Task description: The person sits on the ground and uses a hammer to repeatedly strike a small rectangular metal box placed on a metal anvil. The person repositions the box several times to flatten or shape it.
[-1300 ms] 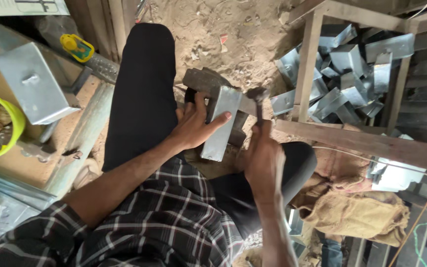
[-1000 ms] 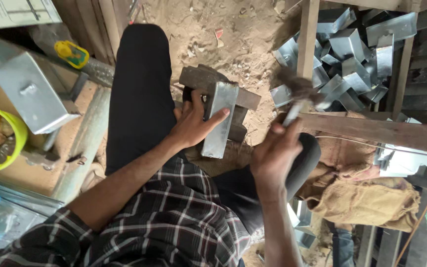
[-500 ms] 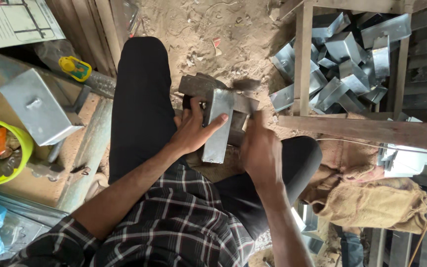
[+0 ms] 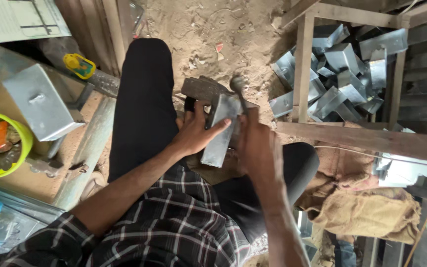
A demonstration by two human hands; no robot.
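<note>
R hand (image 4: pixel 259 143) clenched on hammer (image 4: pixel 238 89), head at top edge of sheet-metal piece (image 4: pixel 221 129) | L hand (image 4: pixel 196 131) pressed flat on piece, over block (image 4: pixel 201 89) betw knees | best: short square taps, L fingers off strike line | beyond: 1 pile of bent pieces (image 4: pixel 344 74) in wood frame (image 4: pixel 302 64)

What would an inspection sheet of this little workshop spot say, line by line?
Surface: sandy dirt floor; a dark metal block serves as the anvil.
Job's things: grey sheet-metal piece lying on the block; hammer with its head at the piece's top end.
Clutter: pile of folded metal pieces inside a wooden frame; green bowl of small bits; metal box; burlap cloth.
Grips: left hand flat on the piece, steadying it; right hand closed on the hammer handle.
Cables: thin white cord across the cloth.
Surroundings: wooden planks and beams; no other person seen.
</note>
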